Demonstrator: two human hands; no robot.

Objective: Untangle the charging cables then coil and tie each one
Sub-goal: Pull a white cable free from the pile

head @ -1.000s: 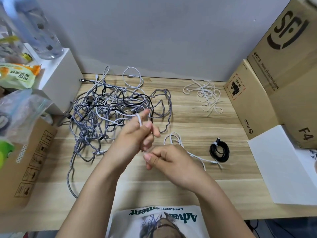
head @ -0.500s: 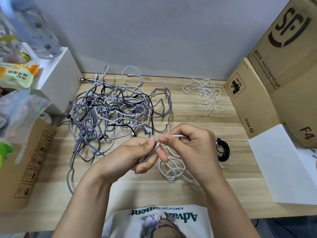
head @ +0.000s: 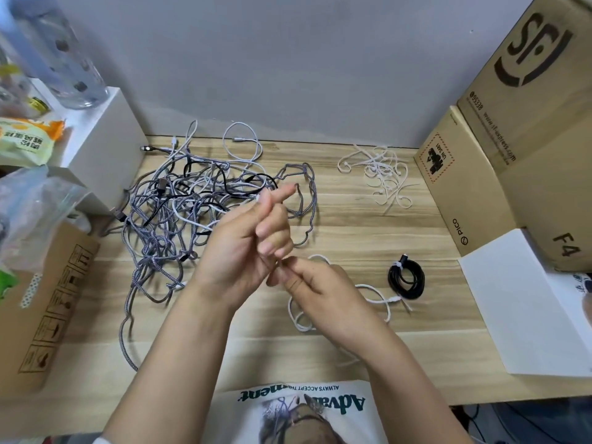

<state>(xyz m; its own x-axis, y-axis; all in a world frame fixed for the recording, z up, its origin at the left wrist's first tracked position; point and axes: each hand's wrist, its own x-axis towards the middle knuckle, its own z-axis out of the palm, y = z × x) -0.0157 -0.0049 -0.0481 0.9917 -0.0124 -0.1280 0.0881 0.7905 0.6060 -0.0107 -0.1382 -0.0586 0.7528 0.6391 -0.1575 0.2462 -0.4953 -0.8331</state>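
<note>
Tangled heap of grey braided, white and black cables: loose, sprawled at 10 o'clock on desk, one grey strand trailing toward near edge. White cable: slack loops flat at centre, partly hidden under hands, plug end pointing 3 o'clock. Black cable: coiled, tied with white tie, lying flat just beyond that plug end.
</note>
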